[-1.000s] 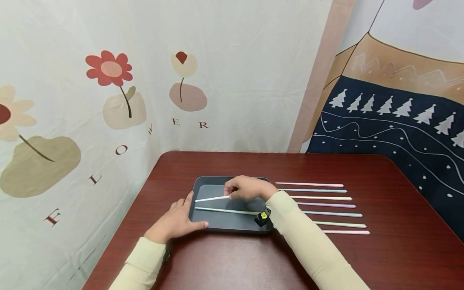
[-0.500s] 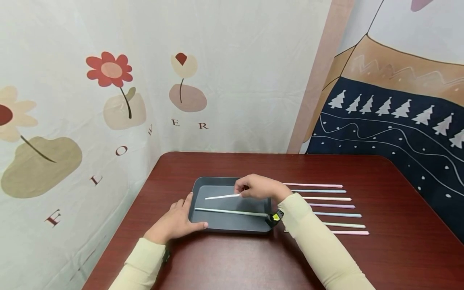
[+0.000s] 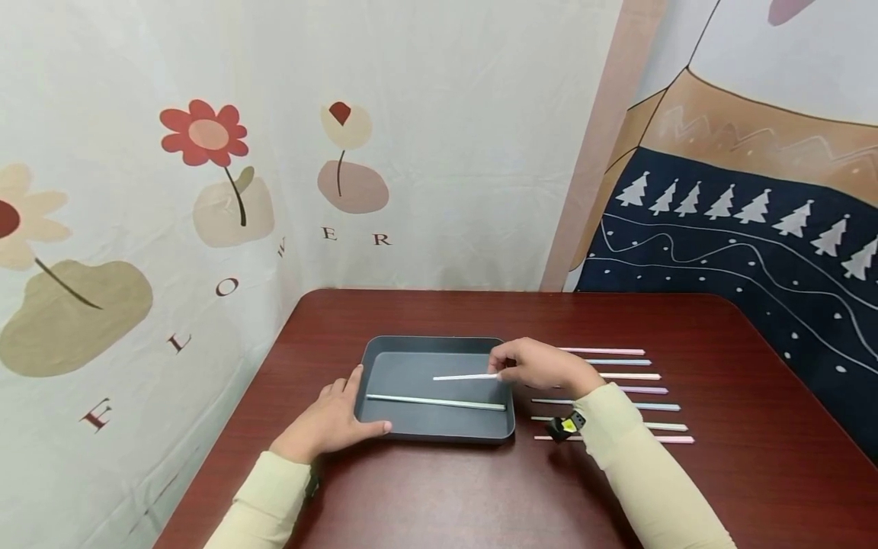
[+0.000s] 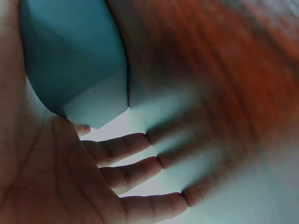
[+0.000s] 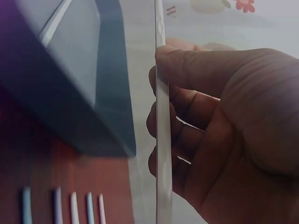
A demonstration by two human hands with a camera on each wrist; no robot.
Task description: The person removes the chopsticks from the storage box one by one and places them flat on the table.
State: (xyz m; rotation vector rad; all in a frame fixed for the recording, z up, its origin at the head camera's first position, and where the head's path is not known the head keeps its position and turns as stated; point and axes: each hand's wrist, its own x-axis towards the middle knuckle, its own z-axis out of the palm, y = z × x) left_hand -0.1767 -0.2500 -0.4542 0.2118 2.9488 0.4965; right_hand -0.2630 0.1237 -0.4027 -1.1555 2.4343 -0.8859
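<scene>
My right hand [image 3: 543, 366] pinches a white chopstick [image 3: 465, 377] between thumb and fingers, at the right end of a dark grey rectangular tray [image 3: 439, 425]. In the right wrist view the chopstick [image 5: 163, 186] runs lengthwise past the curled fingers, beside the tray wall [image 5: 112, 126]. The thin end points left over the tray. A pale green chopstick [image 3: 437, 402] lies inside the tray, nearly parallel to its front edge. My left hand [image 3: 329, 421] rests at the tray's left side, thumb along the front corner; its fingers stretch out beside the tray [image 4: 74, 51] in the left wrist view.
Several pastel chopsticks lie in a row right of the tray, from a pink chopstick [image 3: 607, 351] at the back to another pink chopstick [image 3: 675, 439] in front. My right forearm hides parts of them. The reddish-brown table [image 3: 411, 496] ends against a printed curtain [image 3: 466, 152].
My right hand has moved right with the white chopstick, from over the tray's middle to its right edge. The green chopstick now shows whole. My left hand has stayed put.
</scene>
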